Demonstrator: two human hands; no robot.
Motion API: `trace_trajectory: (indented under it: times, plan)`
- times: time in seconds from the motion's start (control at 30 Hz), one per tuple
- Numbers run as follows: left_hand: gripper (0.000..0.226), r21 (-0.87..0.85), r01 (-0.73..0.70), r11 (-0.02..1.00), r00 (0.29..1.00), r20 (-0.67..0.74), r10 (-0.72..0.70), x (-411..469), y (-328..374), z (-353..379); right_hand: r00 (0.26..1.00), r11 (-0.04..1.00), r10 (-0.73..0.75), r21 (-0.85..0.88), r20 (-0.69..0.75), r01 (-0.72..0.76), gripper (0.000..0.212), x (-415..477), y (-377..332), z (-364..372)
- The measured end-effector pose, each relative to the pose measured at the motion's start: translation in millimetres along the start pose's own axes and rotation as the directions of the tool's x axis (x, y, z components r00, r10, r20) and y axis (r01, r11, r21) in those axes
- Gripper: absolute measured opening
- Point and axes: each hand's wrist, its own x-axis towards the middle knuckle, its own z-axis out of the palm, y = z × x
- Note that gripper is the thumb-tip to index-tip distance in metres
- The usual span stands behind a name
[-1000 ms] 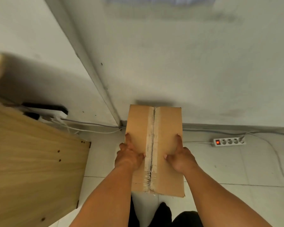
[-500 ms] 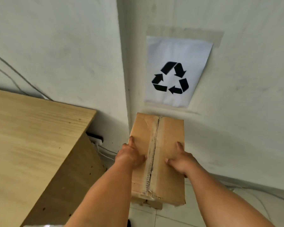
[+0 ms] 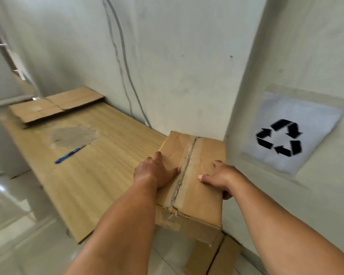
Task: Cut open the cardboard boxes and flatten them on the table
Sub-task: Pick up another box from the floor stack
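Note:
A taped brown cardboard box (image 3: 199, 187) is held in the air at the right end of the wooden table (image 3: 99, 175), its taped seam facing up. My left hand (image 3: 154, 171) grips its left side, thumb on top beside the seam. My right hand (image 3: 219, 178) grips the right side, thumb on top and fingers wrapped under the edge. A blue box cutter (image 3: 69, 155) lies on the table to the left. Flattened cardboard (image 3: 54, 107) lies at the table's far end.
A second cardboard box (image 3: 214, 257) stands on the floor under the held one. A paper sheet with a recycling symbol (image 3: 282, 135) is taped to the wall at right. Cables run down the wall behind the table. A worn grey patch (image 3: 72, 134) marks the tabletop.
Both hands have lifted the box from floor level up to table height. The view has swung left, so the tabletop, cutter and flattened cardboard now show.

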Motion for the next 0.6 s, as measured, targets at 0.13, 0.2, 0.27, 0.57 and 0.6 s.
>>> trace_trajectory:
  times: [0.13, 0.2, 0.27, 0.57, 0.6]
  plan:
    - [0.094, -0.016, 0.089, 0.996, 0.992, -0.085, -0.090, 3.8, -63.6, -49.4, 0.994, 0.994, -0.103, -0.025, 0.023, 0.103, 0.095, -9.6, -82.8, 19.9]
    - [0.094, -0.013, 0.133, 0.991, 0.983, -0.126, -0.134, 5.5, -102.8, -73.6, 0.986, 0.985, -0.159, -0.054, 0.040, 0.161, 0.097, -14.2, -126.6, 41.7]
    - [0.093, -0.003, 0.170, 0.985, 0.973, -0.157, -0.168, 8.0, -148.1, -96.3, 0.976, 0.972, -0.210, -0.096, 0.062, 0.215, 0.097, -19.5, -171.5, 69.0]
    - [0.100, 0.073, 0.239, 0.968, 0.968, -0.101, -0.232, 33.5, -353.0, -188.1, 0.953, 0.965, -0.262, 0.028, 0.150, 0.261, 0.089, -36.6, -350.9, 203.5]
    - [0.100, 0.078, 0.243, 0.967, 0.968, -0.088, -0.236, 38.9, -370.4, -195.2, 0.952, 0.964, -0.266, 0.022, 0.153, 0.266, 0.090, -36.5, -366.7, 213.0]
